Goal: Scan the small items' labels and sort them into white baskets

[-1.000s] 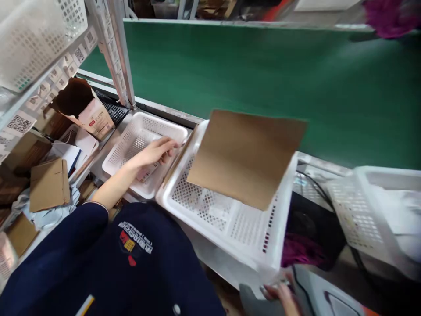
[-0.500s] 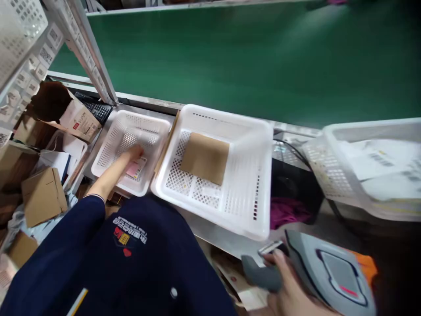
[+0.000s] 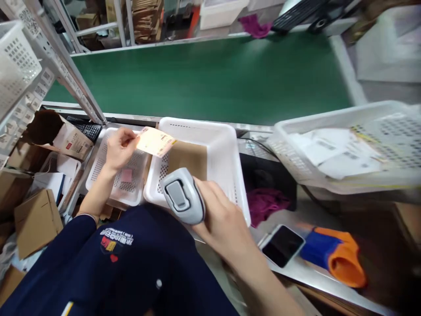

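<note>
My left hand (image 3: 119,147) holds a small pale label slip (image 3: 154,141) by its left end, lifted above the gap between two white perforated baskets. My right hand (image 3: 221,217) grips a grey handheld barcode scanner (image 3: 182,195), its head turned toward the slip. The small basket (image 3: 98,186) under my left hand has a pink slip (image 3: 126,175) on its floor. The larger basket (image 3: 226,153) holds a flat brown cardboard piece (image 3: 187,158), partly hidden by the scanner and the slip.
A green conveyor belt (image 3: 210,79) runs behind the baskets. At right a big white basket (image 3: 329,184) holds printed papers. A phone (image 3: 282,245) and an orange-and-blue object (image 3: 335,254) lie on the bench edge. Cardboard boxes (image 3: 36,215), a keyboard (image 3: 86,128) and shelving (image 3: 19,74) stand at left.
My left hand picked a slip out of the small basket and raised it. My right hand brought the scanner up from the lower right to in front of the large basket.
</note>
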A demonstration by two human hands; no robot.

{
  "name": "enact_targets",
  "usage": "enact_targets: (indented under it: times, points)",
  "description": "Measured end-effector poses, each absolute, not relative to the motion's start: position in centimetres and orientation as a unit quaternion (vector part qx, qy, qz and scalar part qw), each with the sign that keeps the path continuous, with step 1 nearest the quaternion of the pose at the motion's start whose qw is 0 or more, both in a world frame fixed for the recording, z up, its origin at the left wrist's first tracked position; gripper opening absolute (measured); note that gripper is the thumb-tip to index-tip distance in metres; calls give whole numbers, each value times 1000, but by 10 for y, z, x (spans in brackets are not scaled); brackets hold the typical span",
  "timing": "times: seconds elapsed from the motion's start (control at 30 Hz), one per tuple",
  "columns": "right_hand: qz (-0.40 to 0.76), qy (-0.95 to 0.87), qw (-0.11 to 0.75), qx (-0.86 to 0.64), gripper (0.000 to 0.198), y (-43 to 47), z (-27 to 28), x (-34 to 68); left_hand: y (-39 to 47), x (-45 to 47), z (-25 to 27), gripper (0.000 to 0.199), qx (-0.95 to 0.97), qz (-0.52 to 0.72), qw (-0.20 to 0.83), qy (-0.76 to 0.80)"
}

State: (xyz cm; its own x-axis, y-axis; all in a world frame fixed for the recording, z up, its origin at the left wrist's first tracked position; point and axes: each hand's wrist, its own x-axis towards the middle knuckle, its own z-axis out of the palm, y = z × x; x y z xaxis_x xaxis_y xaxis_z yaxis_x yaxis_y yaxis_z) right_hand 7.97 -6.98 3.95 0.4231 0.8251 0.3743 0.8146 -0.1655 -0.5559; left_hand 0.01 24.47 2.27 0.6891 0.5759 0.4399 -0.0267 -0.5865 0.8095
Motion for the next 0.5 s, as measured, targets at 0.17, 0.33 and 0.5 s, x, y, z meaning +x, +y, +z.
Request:
enact_targets:
  times: [0.17,0.33,0.5]
  points:
    - [22,-510,376,-774,58,-92,34,79,210,13,15,32,821,255,499,111]
    - [138,-307,504,-795,34,-159,-15,64,246,-2,-41,36,840,209,396,307]
    - [196,28,527,-826,64,-190,-48,46,266,-40,-116,56,824,65,239,510]
